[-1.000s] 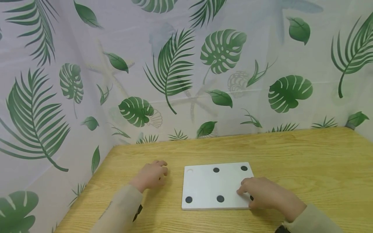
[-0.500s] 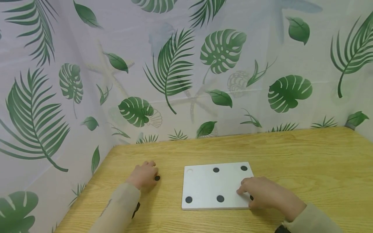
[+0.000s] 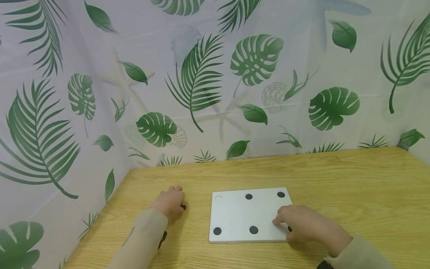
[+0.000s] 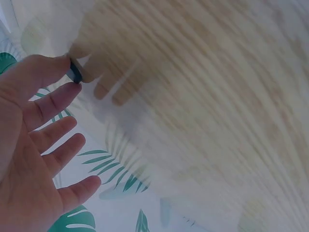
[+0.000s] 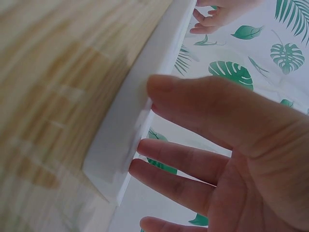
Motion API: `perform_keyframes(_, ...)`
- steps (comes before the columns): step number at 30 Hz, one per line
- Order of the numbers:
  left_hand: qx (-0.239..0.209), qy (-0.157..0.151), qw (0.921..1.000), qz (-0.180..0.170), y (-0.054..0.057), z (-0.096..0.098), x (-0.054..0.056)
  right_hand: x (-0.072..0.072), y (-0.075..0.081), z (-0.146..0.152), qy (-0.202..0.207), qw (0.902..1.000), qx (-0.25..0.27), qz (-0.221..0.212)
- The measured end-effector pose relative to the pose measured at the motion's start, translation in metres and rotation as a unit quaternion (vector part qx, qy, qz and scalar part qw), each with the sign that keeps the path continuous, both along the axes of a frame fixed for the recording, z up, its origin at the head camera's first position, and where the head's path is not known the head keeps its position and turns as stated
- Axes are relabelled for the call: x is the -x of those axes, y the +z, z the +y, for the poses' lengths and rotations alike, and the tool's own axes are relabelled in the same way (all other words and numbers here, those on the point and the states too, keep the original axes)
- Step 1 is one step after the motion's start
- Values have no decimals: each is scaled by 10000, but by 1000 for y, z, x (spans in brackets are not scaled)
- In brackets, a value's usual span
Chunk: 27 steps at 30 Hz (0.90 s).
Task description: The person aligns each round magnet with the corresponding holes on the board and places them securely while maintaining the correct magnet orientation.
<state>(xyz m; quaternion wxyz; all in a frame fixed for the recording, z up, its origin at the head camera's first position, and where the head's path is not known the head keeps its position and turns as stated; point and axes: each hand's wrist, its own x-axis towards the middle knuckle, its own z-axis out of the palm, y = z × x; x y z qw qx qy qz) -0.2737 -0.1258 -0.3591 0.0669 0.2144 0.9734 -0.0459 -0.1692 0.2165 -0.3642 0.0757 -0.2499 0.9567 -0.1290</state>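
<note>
Between thumb and index finger, my left hand (image 3: 169, 203) pinches a small black disc (image 4: 75, 71), its other fingers spread apart. That hand is over the table, left of a flat white board (image 3: 235, 216). Several black round spots (image 3: 253, 229) sit on the board in two rows, and a pale round hollow (image 3: 218, 197) shows at its far left corner. My right hand (image 3: 302, 222) holds the board's right end, thumb (image 5: 164, 87) against the near side edge and fingertips on top. One more dark spot (image 3: 290, 228) is partly hidden by this hand.
The board lies on a wood-grain table (image 3: 352, 186). A white cloth (image 3: 215, 93) printed with green leaves hangs along the table's back and left side.
My left hand has moved left, away from the board, and then slightly back right, with the disc turning in its fingers. The right hand and the board have stayed put.
</note>
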Motion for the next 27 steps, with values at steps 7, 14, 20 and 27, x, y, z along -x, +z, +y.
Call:
perform_keyframes(7,-5,48,9998,-194,-1,3,2,0,0,0,67,9999,-2,87)
perform_keyframes(14,214,-198,9993,-227,-3,7,5,-1,0,0,-10,10000,-3,-2)
perform_keyframes(20,252,-387,9989,-52,3,18,6,-1,0,0,-12,10000,-20,40)
perform_keyframes(27,296,-602,9977,120,10,43,10,0,0,0,-30,10000,-42,11)
